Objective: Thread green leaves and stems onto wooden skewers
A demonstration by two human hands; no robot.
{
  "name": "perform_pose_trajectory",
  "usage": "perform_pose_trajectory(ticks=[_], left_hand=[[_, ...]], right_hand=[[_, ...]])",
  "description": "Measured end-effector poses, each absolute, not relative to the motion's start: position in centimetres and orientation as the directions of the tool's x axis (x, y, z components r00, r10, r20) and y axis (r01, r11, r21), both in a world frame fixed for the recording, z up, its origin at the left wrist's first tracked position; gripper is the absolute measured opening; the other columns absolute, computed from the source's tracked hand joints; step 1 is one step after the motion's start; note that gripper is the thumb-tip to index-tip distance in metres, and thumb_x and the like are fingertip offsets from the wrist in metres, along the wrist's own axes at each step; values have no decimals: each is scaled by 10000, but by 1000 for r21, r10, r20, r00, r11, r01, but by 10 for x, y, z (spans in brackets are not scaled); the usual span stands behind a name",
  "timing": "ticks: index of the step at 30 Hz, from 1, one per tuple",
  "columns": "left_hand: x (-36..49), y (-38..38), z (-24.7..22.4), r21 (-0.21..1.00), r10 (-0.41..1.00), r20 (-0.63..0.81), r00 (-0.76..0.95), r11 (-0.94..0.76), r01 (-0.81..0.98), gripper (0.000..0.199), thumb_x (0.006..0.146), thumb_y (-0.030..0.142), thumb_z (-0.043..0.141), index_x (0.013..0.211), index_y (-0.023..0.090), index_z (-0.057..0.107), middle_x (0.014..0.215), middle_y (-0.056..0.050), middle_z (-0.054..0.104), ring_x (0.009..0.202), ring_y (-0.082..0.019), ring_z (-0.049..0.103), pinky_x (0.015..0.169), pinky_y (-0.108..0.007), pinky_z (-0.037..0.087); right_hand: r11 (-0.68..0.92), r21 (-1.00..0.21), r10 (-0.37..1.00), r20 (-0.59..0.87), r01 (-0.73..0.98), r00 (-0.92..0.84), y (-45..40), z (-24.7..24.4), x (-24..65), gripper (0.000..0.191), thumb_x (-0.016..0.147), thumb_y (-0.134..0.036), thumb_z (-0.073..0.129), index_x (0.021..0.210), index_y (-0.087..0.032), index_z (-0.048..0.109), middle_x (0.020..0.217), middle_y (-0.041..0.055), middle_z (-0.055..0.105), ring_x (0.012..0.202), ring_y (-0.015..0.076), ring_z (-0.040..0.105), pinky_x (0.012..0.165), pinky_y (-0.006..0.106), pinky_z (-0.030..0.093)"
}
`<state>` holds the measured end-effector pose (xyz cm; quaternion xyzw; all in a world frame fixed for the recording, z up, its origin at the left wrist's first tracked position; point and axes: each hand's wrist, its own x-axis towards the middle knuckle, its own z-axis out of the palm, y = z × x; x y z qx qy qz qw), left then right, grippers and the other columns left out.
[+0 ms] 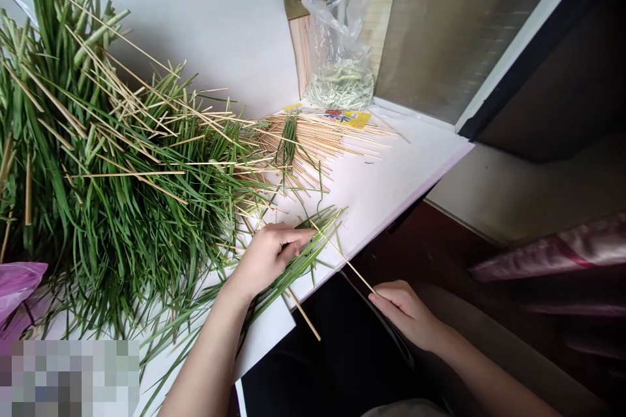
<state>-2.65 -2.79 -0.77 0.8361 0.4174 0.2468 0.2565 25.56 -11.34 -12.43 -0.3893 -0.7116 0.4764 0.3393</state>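
Note:
My left hand (271, 260) is shut around a thin bundle of long green leaf blades (293, 267) that trails down past the white board's front edge. A thin bamboo stick (345, 259) runs from those blades to my right hand (405, 314), whose fingertips pinch its far end. Another stick end (304, 315) pokes out below the bundle. Behind my left hand lies a large heap of green blades (112, 176) mixed with loose sticks. A fanned pile of bamboo sticks (313, 143) lies beyond it.
A clear plastic bag of pale green trimmings (340, 58) stands at the back of the white board (386, 195). A yellow printed packet (348, 118) lies under the sticks. A pink plastic bag (17, 290) sits at the far left. The board's front edge drops to a dark floor.

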Motion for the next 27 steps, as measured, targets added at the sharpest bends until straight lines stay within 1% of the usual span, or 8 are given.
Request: perform_pose_trajectory(ticks=[5, 7, 10, 14, 17, 20, 23, 27], left_hand=[[-27, -28, 2, 649, 843, 186, 504, -491, 581, 240, 958, 286, 633, 1148, 236, 772, 1049, -53, 786, 912, -188, 729, 825, -285, 541], [-30, -27, 4, 665, 845, 205, 493, -490, 564, 242, 966, 320, 625, 1138, 232, 771, 1094, -60, 777, 964, -199, 725, 865, -298, 543], [-35, -25, 2, 656, 877, 265, 401, -469, 592, 255, 997, 341, 574, 1111, 220, 767, 1101, -68, 767, 998, -209, 706, 905, -327, 535], [-38, -20, -7, 499, 881, 331, 337, -467, 730, 283, 1003, 336, 554, 1187, 214, 732, 1107, -84, 735, 1051, -248, 647, 977, -407, 490], [-38, -18, -14, 385, 878, 285, 384, -472, 793, 281, 991, 329, 569, 1196, 221, 728, 1110, -87, 719, 1049, -266, 616, 982, -437, 471], [-37, -17, -18, 334, 882, 247, 403, -467, 818, 209, 970, 296, 599, 1103, 231, 746, 1093, -73, 728, 1029, -264, 612, 964, -426, 462], [-35, -17, -18, 345, 893, 247, 377, -445, 826, 112, 948, 231, 600, 970, 212, 709, 1016, -56, 741, 970, -249, 623, 938, -411, 454], [-32, -19, -13, 453, 922, 240, 304, -383, 805, 62, 924, 220, 571, 916, 204, 631, 912, -39, 713, 885, -222, 627, 837, -362, 466]], right_hand=[[285, -933, 866, 152, 220, -475, -113, -123, 257, 464, 1060, -292, 398, 653, -228, 185, 581, -60, 248, 515, 107, 252, 512, 292, 203], [300, -930, 858, 166, 212, -486, -113, -122, 258, 461, 1058, -288, 396, 652, -228, 188, 577, -60, 253, 511, 107, 255, 510, 291, 204], [322, -925, 843, 182, 204, -506, -112, -122, 258, 458, 1052, -280, 400, 648, -228, 189, 572, -60, 255, 506, 105, 260, 509, 290, 208], [350, -914, 826, 198, 205, -528, -112, -121, 257, 458, 1038, -263, 415, 649, -226, 177, 566, -61, 241, 503, 103, 253, 512, 292, 207], [360, -908, 821, 200, 214, -534, -112, -121, 257, 452, 1034, -249, 417, 651, -226, 177, 566, -63, 238, 503, 103, 247, 513, 293, 204], [365, -905, 820, 201, 219, -535, -113, -121, 256, 450, 1029, -240, 419, 653, -228, 173, 567, -63, 235, 501, 103, 246, 512, 294, 199], [372, -901, 819, 206, 222, -535, -112, -122, 256, 449, 1021, -227, 426, 653, -227, 168, 567, -63, 236, 502, 103, 245, 513, 295, 193], [376, -898, 818, 206, 228, -537, -112, -123, 256, 447, 1018, -213, 427, 653, -225, 168, 569, -63, 233, 504, 102, 242, 516, 296, 189]])
